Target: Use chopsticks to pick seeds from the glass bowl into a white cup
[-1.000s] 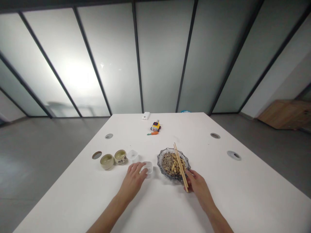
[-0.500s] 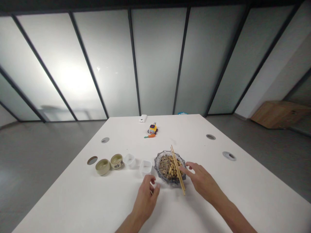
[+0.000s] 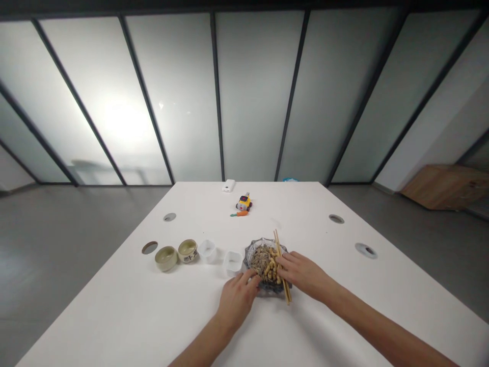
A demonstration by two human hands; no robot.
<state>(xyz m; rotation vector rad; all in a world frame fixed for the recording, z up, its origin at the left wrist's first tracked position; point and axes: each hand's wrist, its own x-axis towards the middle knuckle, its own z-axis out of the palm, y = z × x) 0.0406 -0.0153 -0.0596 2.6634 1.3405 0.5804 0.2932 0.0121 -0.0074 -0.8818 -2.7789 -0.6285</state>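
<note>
A clear faceted glass bowl (image 3: 250, 244) stands on the white table, holding sunflower seeds (image 3: 261, 261) on its left side and peanuts (image 3: 272, 271) on its right. A pair of wooden chopsticks (image 3: 287, 294) lies across the bowl's right side, the near ends jutting past the front rim. My left hand (image 3: 237, 296) is bent at the bowl's front left rim, its thumb and fingers closed on the edge. From the right, my right hand (image 3: 303, 271) reaches over the rim with its fingers curled onto the chopsticks; the fingertips are partly hidden.
Left of the bowl stand two white plastic containers (image 3: 233, 262) and two greenish ceramic cups (image 3: 166, 259). Farther back are an orange toy carrot (image 3: 242, 213), a yellow toy vehicle (image 3: 243, 203) and a white box-shaped device (image 3: 228, 185). Round holes (image 3: 150, 247) pierce the table near both sides.
My left hand has moved forward and right to the bowl's rim. My right hand has moved left onto the chopsticks, which have turned slightly. The view has shifted a little.
</note>
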